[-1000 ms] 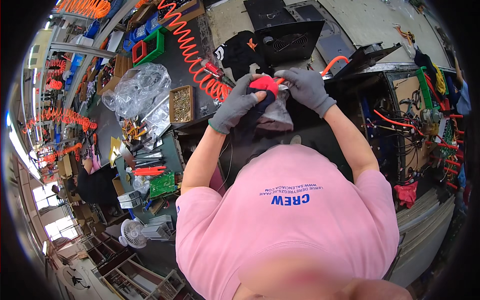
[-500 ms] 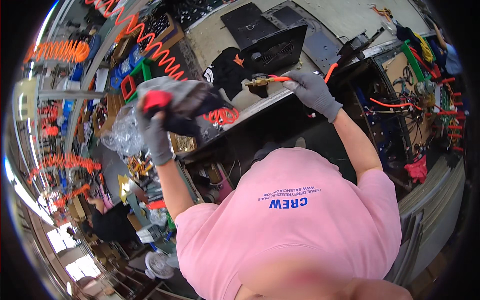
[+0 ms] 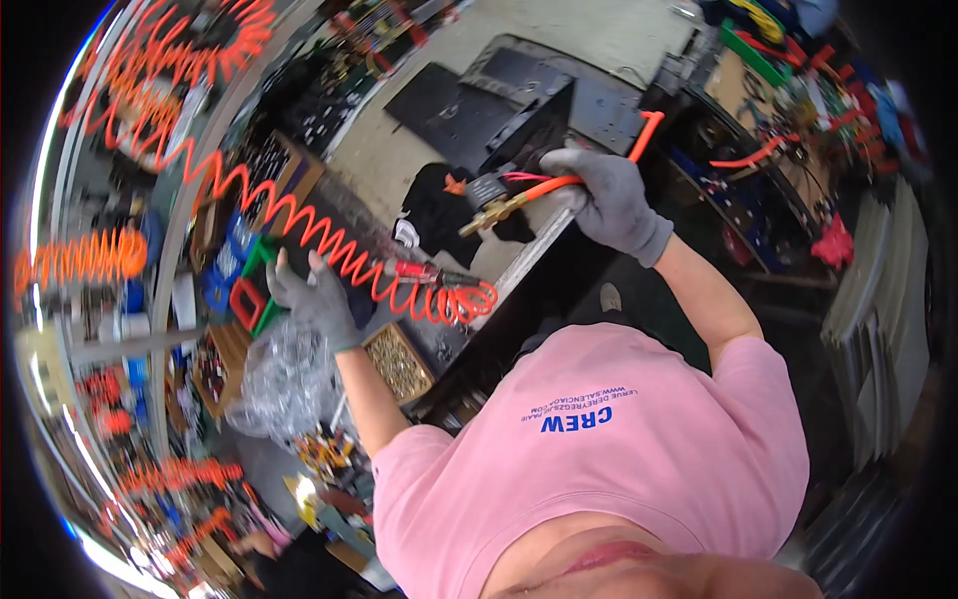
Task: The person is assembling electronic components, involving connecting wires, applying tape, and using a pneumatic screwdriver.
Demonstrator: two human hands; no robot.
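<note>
My right hand [image 3: 614,205], in a grey glove, grips an orange air hose [image 3: 555,187] that ends in a brass nozzle [image 3: 496,214] with a valve. The nozzle points left over the bench, above a crumpled black cloth [image 3: 431,205] with a white and orange pattern. Behind the nozzle stands a black metal panel [image 3: 534,132]. My left hand [image 3: 317,301], also gloved, is open with fingers apart and nothing in it. It is nearest to a green bin [image 3: 261,256], left of a red-bodied tool [image 3: 414,271] beside a coiled orange hose [image 3: 309,222].
A tray of small metal parts [image 3: 397,361] sits below my left hand, with clear plastic bags [image 3: 289,377] to its left. Flat black panels [image 3: 434,103] lie at the back of the bench. Tools and cables fill the right side around a pink cloth [image 3: 832,243].
My left hand has let go of the grey, dark and red cloth bundle, which I cannot make out now. The view has turned. My right hand still holds the hose, its nozzle now tilted downward left.
</note>
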